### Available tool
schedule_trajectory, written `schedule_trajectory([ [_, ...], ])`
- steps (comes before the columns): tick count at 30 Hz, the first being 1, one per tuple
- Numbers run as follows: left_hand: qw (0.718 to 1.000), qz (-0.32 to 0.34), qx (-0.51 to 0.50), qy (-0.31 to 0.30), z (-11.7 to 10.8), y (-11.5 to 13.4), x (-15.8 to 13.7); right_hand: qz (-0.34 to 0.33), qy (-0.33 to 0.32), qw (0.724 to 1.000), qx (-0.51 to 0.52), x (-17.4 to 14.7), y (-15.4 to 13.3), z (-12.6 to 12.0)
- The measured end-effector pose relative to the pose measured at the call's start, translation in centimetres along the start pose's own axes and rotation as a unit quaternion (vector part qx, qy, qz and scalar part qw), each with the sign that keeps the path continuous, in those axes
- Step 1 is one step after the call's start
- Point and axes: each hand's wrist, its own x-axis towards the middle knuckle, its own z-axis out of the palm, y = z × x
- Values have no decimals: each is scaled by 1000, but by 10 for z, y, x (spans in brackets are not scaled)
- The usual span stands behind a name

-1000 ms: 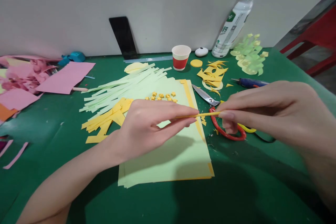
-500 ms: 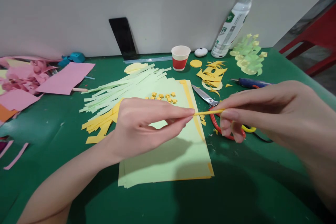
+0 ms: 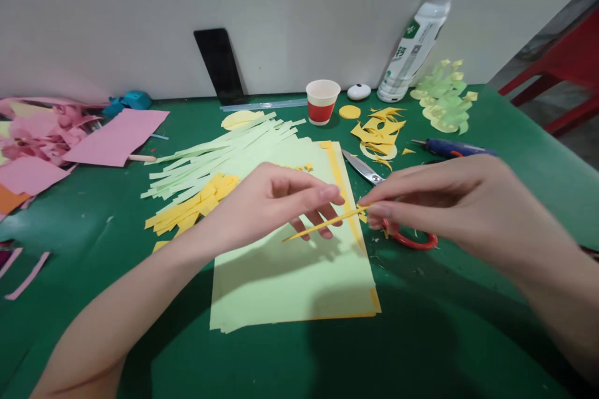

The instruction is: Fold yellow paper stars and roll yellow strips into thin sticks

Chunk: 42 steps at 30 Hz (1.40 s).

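Between the thumb and fingers of my right hand (image 3: 435, 199) is one end of a thin yellow paper strip (image 3: 311, 229), seen nearly edge-on and slanting down to the left. My left hand (image 3: 285, 199) is beside the strip with its fingers apart, gripping nothing; whether a fingertip touches the strip I cannot tell. Below both hands lies a stack of pale green paper sheets (image 3: 281, 293) with yellow edges showing. Small folded yellow paper stars (image 3: 307, 167) rest on it, mostly hidden by my left hand. Red-handled scissors (image 3: 362, 168) lie under my right hand, partly covered.
Pale green strips (image 3: 224, 153) and yellow strips (image 3: 201, 202) lie left of the stack. Behind stand a paper cup (image 3: 322, 106), a bottle (image 3: 412, 50) and a leaning phone (image 3: 219, 68). Yellow scraps (image 3: 379, 131) and a blue-handled tool (image 3: 453, 148) are at right, pink paper (image 3: 116, 137) at left.
My left hand has let go of the strip's left end and its fingers have spread. The strip, still in my right hand, now tilts down to the left; my right hand has shifted slightly left.
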Motion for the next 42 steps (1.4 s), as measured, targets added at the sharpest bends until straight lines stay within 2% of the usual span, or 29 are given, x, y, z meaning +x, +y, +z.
schedule_trajectory([
  [3, 995, -71, -15, -63, -3, -7, 7, -11, -37, 999, -26, 6, 6, 9],
  [7, 989, -98, -46, -99, -4, -19, 11, -16, -50, 998, -42, 10, 17, 18],
  [12, 981, -136, -122, -62, 6, -34, 12, 3, -59, 998, -35, 9, 29, 22],
  [17, 977, -163, -132, -29, 19, -46, 10, 30, -76, 996, -20, 0, 37, 28],
  [31, 977, -179, -113, -32, 36, -74, 8, 134, -43, 990, 16, -17, 61, 44],
  [37, 977, -184, -105, -28, 42, -80, 9, 189, -67, 977, 71, -22, 70, 44],
  [42, 977, -183, -97, -52, 44, -84, 9, 212, -72, 969, 103, -27, 71, 43],
])
